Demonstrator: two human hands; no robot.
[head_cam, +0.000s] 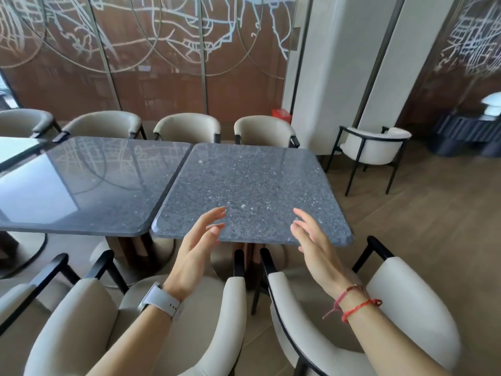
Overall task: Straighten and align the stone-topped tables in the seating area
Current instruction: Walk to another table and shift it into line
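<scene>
The step in hand looks like the approach to the speckled grey square stone table top (252, 185), the one straight ahead, standing on a pedestal base. Both hands hover over its near edge and hold nothing. The left hand (200, 240) and right hand (311, 240) face each other palm to palm with fingers spread and relaxed. I cannot tell whether any fingertip touches the stone.

To the left of this top, edge to edge along a narrow seam, lies the glossy dark stone table top (89, 185). Their near edges do not seem to run in one line, though the wide lens bends things, so that is a judgement.

Nearer than the speckled top, two cream padded chairs with black frames flank the arms, the left chair (108, 321) and the right chair (406, 308).

The next move probably calls for both hands to come down and clasp the near edge apart from each other, then turn the top until it squares with its neighbour.
</scene>
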